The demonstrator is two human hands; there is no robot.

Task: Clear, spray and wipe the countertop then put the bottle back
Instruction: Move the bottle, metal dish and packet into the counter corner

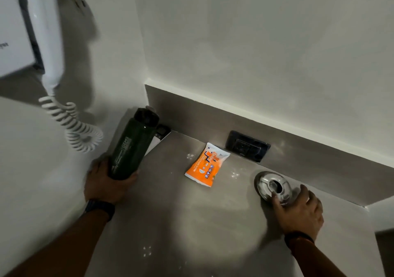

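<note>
My left hand grips the base of a dark green bottle with a black cap, held tilted above the left end of the grey countertop. My right hand rests its fingers on the near rim of a shiny round metal dish that sits on the counter by the backsplash. An orange and white packet of wipes lies flat on the counter between my hands. Small white specks dot the counter surface.
A black wall socket is set in the grey backsplash behind the packet. A white wall-mounted hair dryer with a coiled cord hangs at the left. A small dark object sits in the corner behind the bottle.
</note>
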